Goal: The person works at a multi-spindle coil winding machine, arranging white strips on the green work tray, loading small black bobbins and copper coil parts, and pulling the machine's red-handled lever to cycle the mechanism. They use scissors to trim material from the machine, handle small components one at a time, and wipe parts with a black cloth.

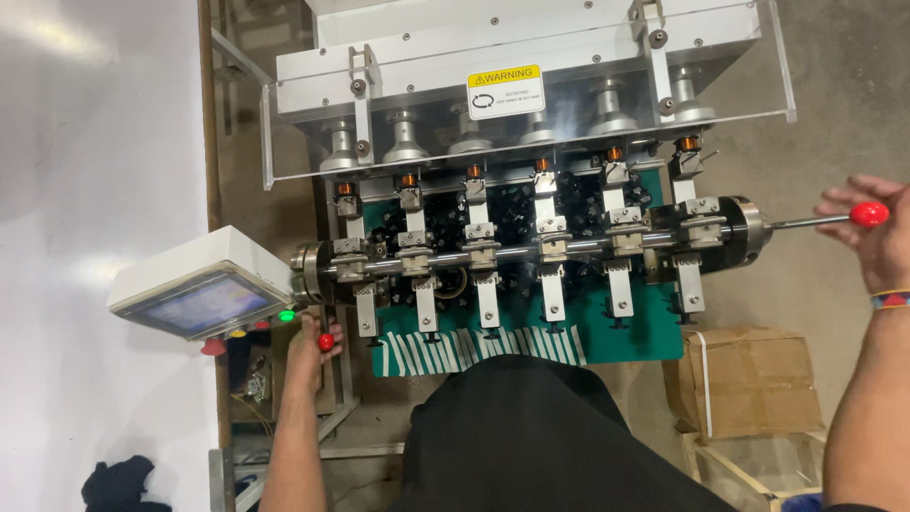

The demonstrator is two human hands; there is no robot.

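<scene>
Crosswise, the shaft (531, 254) runs left-right; right hand (872, 237) grips its red-knobbed lever (834, 219), left hand (313, 346) pinches a red knob (326, 341); cardboard box (749, 379) lower right, shut.

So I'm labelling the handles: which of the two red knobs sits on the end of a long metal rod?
The red knob at the machine's right end, gripped by the right hand. The other knob, at the left hand, is smaller and shows no rod.
</scene>
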